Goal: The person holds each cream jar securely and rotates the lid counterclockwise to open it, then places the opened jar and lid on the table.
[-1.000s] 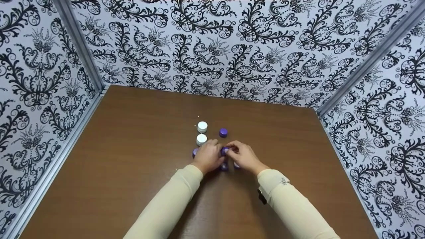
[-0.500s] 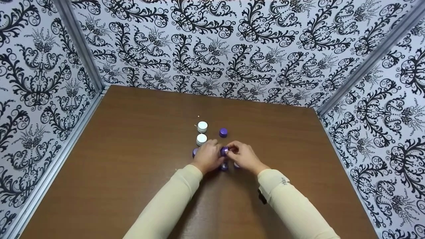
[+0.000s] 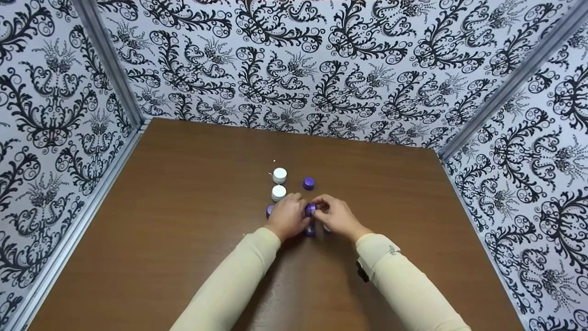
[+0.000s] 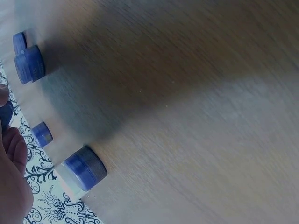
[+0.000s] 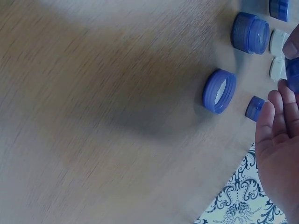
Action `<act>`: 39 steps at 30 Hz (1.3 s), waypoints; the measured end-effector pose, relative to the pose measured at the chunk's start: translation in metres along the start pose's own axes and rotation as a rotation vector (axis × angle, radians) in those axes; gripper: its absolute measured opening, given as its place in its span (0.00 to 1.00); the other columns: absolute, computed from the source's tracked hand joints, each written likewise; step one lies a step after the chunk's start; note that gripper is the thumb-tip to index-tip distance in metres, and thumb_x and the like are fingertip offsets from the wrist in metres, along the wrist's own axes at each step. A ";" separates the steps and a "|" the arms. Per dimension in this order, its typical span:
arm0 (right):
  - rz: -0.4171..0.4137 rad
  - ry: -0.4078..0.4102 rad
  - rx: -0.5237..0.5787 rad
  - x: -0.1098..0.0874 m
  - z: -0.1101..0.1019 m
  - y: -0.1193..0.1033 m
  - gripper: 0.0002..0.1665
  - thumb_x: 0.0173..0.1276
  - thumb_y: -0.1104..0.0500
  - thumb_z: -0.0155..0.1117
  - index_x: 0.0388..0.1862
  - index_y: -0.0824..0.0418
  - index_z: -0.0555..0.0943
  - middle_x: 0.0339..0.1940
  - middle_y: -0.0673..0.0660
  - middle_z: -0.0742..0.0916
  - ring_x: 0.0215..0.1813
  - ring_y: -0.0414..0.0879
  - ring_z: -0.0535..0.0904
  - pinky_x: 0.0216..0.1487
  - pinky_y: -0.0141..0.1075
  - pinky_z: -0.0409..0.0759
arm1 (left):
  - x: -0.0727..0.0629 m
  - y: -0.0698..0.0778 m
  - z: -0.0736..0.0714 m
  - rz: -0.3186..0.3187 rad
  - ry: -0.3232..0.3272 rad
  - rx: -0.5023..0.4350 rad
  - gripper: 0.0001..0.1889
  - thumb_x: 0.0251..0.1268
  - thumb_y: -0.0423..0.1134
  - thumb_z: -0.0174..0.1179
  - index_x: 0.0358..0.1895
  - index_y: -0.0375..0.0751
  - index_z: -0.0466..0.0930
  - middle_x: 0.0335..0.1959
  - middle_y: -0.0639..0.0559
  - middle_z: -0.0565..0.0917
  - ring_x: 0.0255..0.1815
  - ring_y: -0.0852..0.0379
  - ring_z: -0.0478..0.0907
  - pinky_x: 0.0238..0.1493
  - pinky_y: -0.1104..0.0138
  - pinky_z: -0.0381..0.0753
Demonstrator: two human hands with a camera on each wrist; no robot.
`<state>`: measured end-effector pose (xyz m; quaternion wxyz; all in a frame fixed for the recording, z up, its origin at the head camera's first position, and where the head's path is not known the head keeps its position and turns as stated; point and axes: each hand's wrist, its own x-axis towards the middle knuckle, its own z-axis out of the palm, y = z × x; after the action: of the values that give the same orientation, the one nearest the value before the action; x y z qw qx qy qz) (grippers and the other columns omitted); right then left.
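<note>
Both hands meet over the middle of the table at a small purple jar (image 3: 310,210). My left hand (image 3: 289,215) holds it from the left, its fingers partly hidden in the head view. From the right, my right hand (image 3: 339,218) pinches it between thumb and fingers; in the right wrist view the held purple jar (image 5: 293,74) shows only in part. Whether its lid is on cannot be told. Below the hands stands an open purple jar (image 5: 250,33), its threaded neck showing. Beside it a purple lid (image 5: 219,91) stands on edge or tilted, its pale inside showing.
Two white-lidded jars (image 3: 279,175) stand in a row beyond my left hand. A purple jar (image 3: 269,210) is partly covered by that hand. Another small purple jar (image 3: 308,183) stands farther back. Patterned walls (image 3: 285,69) enclose the brown table (image 3: 183,193).
The held purple jar seems to have turned slightly between the hands, as its bright patch has shifted. Both hands stay in nearly the same place, and the other jars have not moved.
</note>
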<state>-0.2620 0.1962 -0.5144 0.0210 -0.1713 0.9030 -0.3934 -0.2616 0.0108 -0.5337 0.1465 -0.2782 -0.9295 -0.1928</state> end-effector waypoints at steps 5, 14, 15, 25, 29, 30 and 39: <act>0.022 0.005 -0.029 0.000 0.000 0.001 0.13 0.70 0.54 0.63 0.48 0.60 0.83 0.42 0.52 0.88 0.46 0.47 0.83 0.52 0.45 0.79 | 0.000 0.000 -0.001 -0.013 -0.011 -0.011 0.15 0.55 0.46 0.71 0.38 0.38 0.85 0.37 0.50 0.79 0.41 0.51 0.78 0.45 0.59 0.80; 0.021 -0.012 -0.046 0.002 0.000 -0.001 0.10 0.68 0.56 0.66 0.45 0.59 0.84 0.36 0.49 0.87 0.39 0.44 0.81 0.44 0.41 0.78 | 0.000 -0.002 -0.001 -0.012 -0.018 -0.003 0.15 0.55 0.45 0.71 0.40 0.38 0.85 0.37 0.50 0.79 0.41 0.51 0.78 0.44 0.58 0.80; 0.014 -0.010 -0.036 0.002 0.001 -0.001 0.10 0.67 0.58 0.66 0.45 0.59 0.84 0.36 0.49 0.87 0.39 0.44 0.81 0.44 0.41 0.79 | 0.000 -0.002 -0.001 -0.010 -0.017 -0.002 0.15 0.55 0.45 0.70 0.40 0.38 0.85 0.36 0.50 0.79 0.41 0.51 0.78 0.44 0.57 0.80; -0.010 -0.013 0.010 0.002 0.000 0.000 0.14 0.62 0.63 0.68 0.47 0.61 0.82 0.40 0.52 0.86 0.42 0.45 0.83 0.46 0.42 0.80 | 0.000 -0.003 0.000 0.000 -0.008 -0.006 0.15 0.55 0.45 0.70 0.38 0.38 0.85 0.35 0.50 0.79 0.39 0.51 0.78 0.42 0.58 0.81; 0.010 -0.008 0.009 0.002 -0.001 0.000 0.16 0.61 0.63 0.69 0.49 0.59 0.81 0.41 0.52 0.86 0.42 0.45 0.83 0.47 0.42 0.81 | -0.001 -0.003 0.000 -0.012 -0.006 0.005 0.15 0.57 0.48 0.70 0.38 0.39 0.85 0.36 0.50 0.79 0.40 0.50 0.78 0.43 0.57 0.81; 0.015 -0.005 0.008 0.002 -0.001 0.000 0.16 0.61 0.63 0.69 0.49 0.59 0.81 0.41 0.52 0.86 0.42 0.45 0.83 0.47 0.42 0.81 | -0.002 -0.003 0.000 -0.013 -0.001 0.007 0.16 0.57 0.48 0.70 0.38 0.39 0.85 0.35 0.50 0.79 0.40 0.50 0.78 0.42 0.57 0.81; 0.002 0.003 -0.005 0.001 -0.001 0.000 0.15 0.62 0.62 0.70 0.48 0.59 0.82 0.38 0.53 0.87 0.40 0.46 0.84 0.45 0.44 0.81 | -0.002 -0.004 0.002 -0.011 0.017 0.005 0.15 0.58 0.49 0.69 0.37 0.39 0.85 0.35 0.50 0.79 0.38 0.50 0.78 0.41 0.56 0.81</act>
<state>-0.2626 0.1966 -0.5133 0.0198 -0.1697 0.9043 -0.3913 -0.2627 0.0077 -0.5370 0.1541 -0.2710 -0.9302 -0.1938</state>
